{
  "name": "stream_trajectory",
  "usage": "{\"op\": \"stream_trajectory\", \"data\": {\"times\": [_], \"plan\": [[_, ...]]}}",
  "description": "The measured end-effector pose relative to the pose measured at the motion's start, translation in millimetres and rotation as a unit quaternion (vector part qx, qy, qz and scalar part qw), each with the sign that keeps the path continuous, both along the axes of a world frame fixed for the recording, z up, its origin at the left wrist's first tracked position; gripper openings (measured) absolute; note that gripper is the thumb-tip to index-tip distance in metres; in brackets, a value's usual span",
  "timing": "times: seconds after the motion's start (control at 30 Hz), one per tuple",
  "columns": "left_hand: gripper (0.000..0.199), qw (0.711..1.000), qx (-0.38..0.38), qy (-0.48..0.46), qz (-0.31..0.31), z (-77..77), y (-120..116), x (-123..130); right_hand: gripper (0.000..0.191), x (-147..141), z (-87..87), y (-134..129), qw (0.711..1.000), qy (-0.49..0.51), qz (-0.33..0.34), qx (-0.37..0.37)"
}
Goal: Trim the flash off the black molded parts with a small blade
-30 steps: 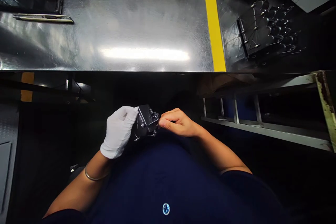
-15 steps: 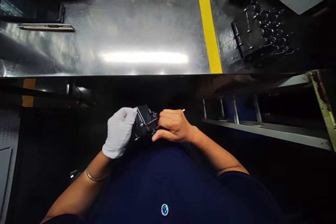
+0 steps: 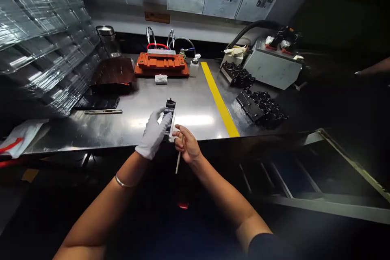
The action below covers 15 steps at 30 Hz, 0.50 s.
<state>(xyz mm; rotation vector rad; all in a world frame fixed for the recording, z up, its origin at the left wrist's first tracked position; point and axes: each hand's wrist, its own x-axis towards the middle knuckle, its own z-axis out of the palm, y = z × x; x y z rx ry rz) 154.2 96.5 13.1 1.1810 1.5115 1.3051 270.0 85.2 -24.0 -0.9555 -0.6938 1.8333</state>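
Note:
My left hand (image 3: 153, 133), in a white glove, holds a narrow black part (image 3: 170, 105) over the front edge of the metal table (image 3: 195, 93). Gloved fingers cover much of the part; a small black piece juts up at its far end and a pale strip runs along its right side. Just right of it is my bare right hand (image 3: 189, 145), with a thin pale stick (image 3: 178, 163) held between curled fingers and slanting down. The index finger points toward the part; whether it touches is unclear.
Black blocks with wire-handled clips (image 3: 258, 105) stand right of a yellow stripe (image 3: 217, 99). At the back are an orange fixture (image 3: 161, 65), a small white bottle (image 3: 194, 68) and a grey box (image 3: 271, 65). Stacked clear trays (image 3: 39, 36) rise at left. A metal frame (image 3: 319, 205) stands low right.
The view has tilted up, bringing the back of the table into sight. Both hands have moved forward from in front of my body to the table edge, and the black part has turned lengthwise.

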Motion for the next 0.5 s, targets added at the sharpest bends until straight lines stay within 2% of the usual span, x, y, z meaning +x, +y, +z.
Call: {"op": "stream_trajectory", "data": {"times": [0.07,0.13,0.23,0.3,0.4,0.43,0.47,0.5], "plan": [[0.039,0.987,0.049,0.145,-0.054,-9.6,-12.0,2.5,0.041,0.9,-3.8,7.5,1.0,-0.028,-0.008,0.006],[0.04,0.961,0.065,0.262,-0.052,-19.1,-20.4,5.1,0.037,6.3,-10.3,7.8,0.997,-0.064,-0.033,0.024],[0.036,0.936,0.075,0.342,-0.019,-24.1,-14.6,-0.2,0.033,24.1,-18.0,0.7,0.986,-0.145,-0.062,0.057],[0.037,0.93,0.057,0.363,0.0,-21.3,-0.9,-15.5,0.03,46.0,-17.3,-1.9,0.968,-0.221,-0.075,0.087],[0.037,0.924,0.03,0.378,0.057,-14.1,20.9,-52.0,0.02,100.0,-3.2,7.4,0.915,-0.355,-0.135,0.138],[0.036,0.922,0.038,0.38,0.063,-11.8,26.0,-64.3,0.018,123.3,4.6,14.1,0.887,-0.401,-0.175,0.149],[0.037,0.921,0.053,0.383,0.035,-9.8,29.2,-75.0,0.017,148.3,13.4,22.0,0.853,-0.447,-0.218,0.157],[0.036,0.922,0.07,0.38,0.035,-8.0,30.2,-83.3,0.021,173.8,22.4,30.6,0.817,-0.49,-0.259,0.158]]}}
